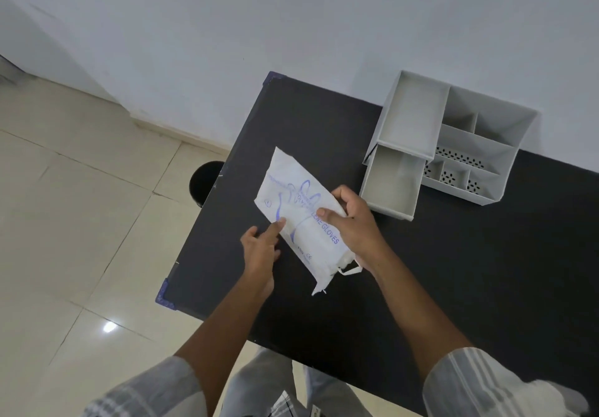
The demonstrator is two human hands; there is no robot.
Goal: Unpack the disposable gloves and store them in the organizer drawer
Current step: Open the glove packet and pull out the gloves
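A white plastic pack of disposable gloves (291, 196) with blue print lies flat on the black table (453, 270). My right hand (353, 225) grips the pack's right edge, thumb on top. My left hand (259, 254) rests at the pack's left side, one fingertip pressing on it. The pack's near end looks torn, with a loose strip beside my right wrist. A grey organizer (466, 144) stands at the table's far side, its lower drawer (389, 186) pulled out and holding nothing, just right of my right hand.
The organizer has several open compartments, some with perforated floors. A white wall runs behind the table. A black round bin (204, 183) sits on the tiled floor off the table's left edge. The table's left corners carry blue protectors.
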